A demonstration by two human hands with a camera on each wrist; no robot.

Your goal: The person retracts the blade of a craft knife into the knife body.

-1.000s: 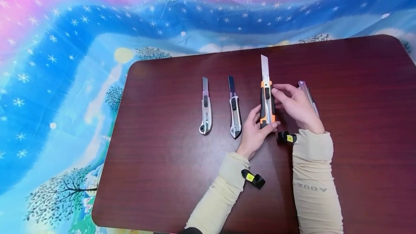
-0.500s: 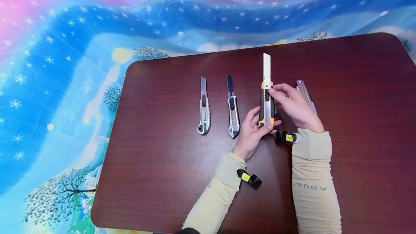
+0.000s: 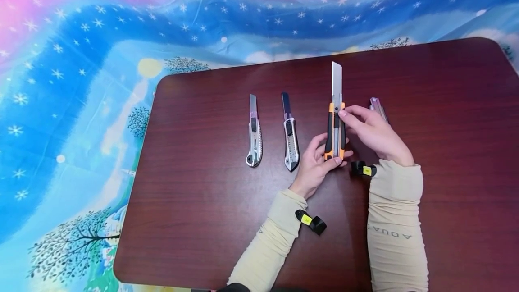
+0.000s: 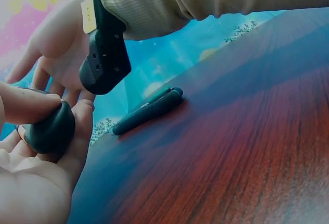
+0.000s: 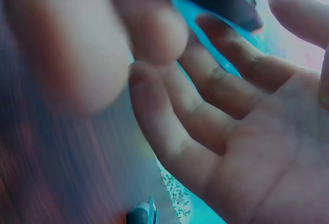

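An orange-and-black utility knife [image 3: 335, 134], its long blade pointing away, is gripped near the handle's lower end by my left hand [image 3: 314, 166]. The black butt of this utility knife [image 4: 51, 131] shows between thumb and fingers in the left wrist view. My right hand [image 3: 375, 134] reaches in from the right, thumb tip at the slider side of the handle. Its fingers look relaxed and spread in the right wrist view, where blurred left fingers [image 5: 67, 54] fill the upper left. Two silver utility knives, one with a bright blade [image 3: 254, 134] and one with a dark blade [image 3: 290, 134], lie to the left.
Another utility knife [image 3: 377, 107] lies on the table right of the held one, partly hidden behind my right hand. The dark red-brown table [image 3: 194, 220] has rounded corners. A pink and blue patterned cloth [image 3: 121, 21] hangs behind and beside it.
The held utility knife has shifted slightly right and away from me. My right hand has moved a little right along with it, covering more of the utility knife behind.
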